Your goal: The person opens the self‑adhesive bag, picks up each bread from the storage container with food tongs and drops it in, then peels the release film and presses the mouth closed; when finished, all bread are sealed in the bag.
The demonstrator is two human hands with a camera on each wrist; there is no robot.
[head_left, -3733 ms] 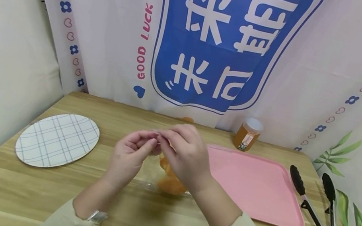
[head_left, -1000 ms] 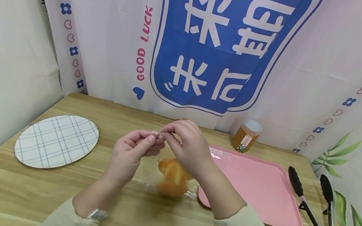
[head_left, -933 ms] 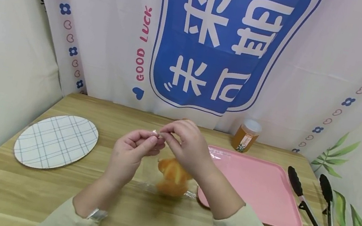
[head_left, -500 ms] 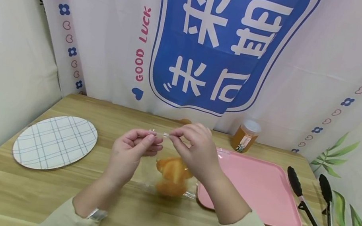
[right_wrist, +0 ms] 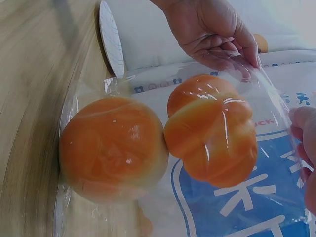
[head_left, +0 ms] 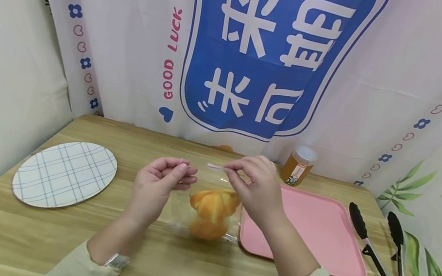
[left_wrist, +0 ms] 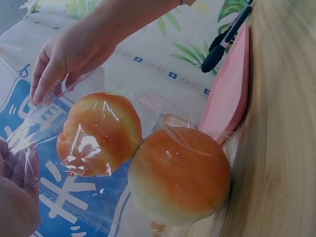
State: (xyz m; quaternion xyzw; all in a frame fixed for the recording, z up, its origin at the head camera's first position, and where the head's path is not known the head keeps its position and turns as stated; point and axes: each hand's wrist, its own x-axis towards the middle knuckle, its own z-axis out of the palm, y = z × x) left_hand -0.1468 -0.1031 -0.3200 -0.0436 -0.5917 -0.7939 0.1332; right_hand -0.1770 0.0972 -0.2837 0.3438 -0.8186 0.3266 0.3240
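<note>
A clear plastic bag [right_wrist: 270, 103] stands upright on the table, held by its top edge. Inside are two golden-brown bread buns: a lobed bun [head_left: 213, 203] sits above a round bun [head_left: 207, 229]. My left hand [head_left: 159, 186] pinches the bag's upper left corner between thumb and fingers. At the top edge towards the right, my right hand [head_left: 257, 189] pinches the film with thumb and forefinger. A shiny strip of the edge shows left of those fingertips. Both wrist views look through the film at the buns.
A pink tray [head_left: 311, 233] lies just right of the bag, with black-tipped tongs [head_left: 385, 265] beyond it. Behind the tray stands a jar [head_left: 299, 166] of amber contents with a pale lid. A checked oval plate [head_left: 65, 175] lies at the left of the wooden table [head_left: 64, 248].
My right hand has slid right along the bag's top edge, away from the left hand. The gap between the fingertips has widened and more of the lobed bun shows. The left hand stays nearly in place.
</note>
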